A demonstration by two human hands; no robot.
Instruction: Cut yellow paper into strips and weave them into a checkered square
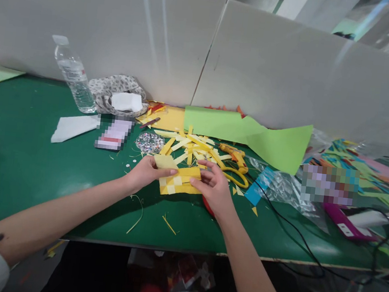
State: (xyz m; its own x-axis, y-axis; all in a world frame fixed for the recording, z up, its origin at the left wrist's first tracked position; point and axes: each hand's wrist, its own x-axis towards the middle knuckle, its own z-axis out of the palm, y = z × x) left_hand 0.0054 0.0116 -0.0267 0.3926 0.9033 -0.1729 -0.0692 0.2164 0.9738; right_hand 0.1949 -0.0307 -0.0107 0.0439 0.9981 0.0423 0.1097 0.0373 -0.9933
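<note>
A small yellow paper piece (179, 182) with a pale checkered weave is held up between both hands above the green table. My left hand (145, 173) pinches its upper left part, where a pale yellow flap (165, 162) stands up. My right hand (213, 183) grips the right end, with the thumb on the front and the other fingers partly behind. Just beyond the hands lies a pile of yellow paper strips (191, 145). Beside that pile are yellow-handled scissors (242, 178) and a yellow glue gun (234, 154). A red round object (208, 206) shows partly under my right hand.
On the green table (102, 215) a water bottle (74, 76), patterned cloth bag (116, 90) and phone (114, 134) are at left. Green paper (241, 132) lies at the back. Plastic wrap (287, 192), a black cable (284, 217) and a purple device (345, 223) are at right.
</note>
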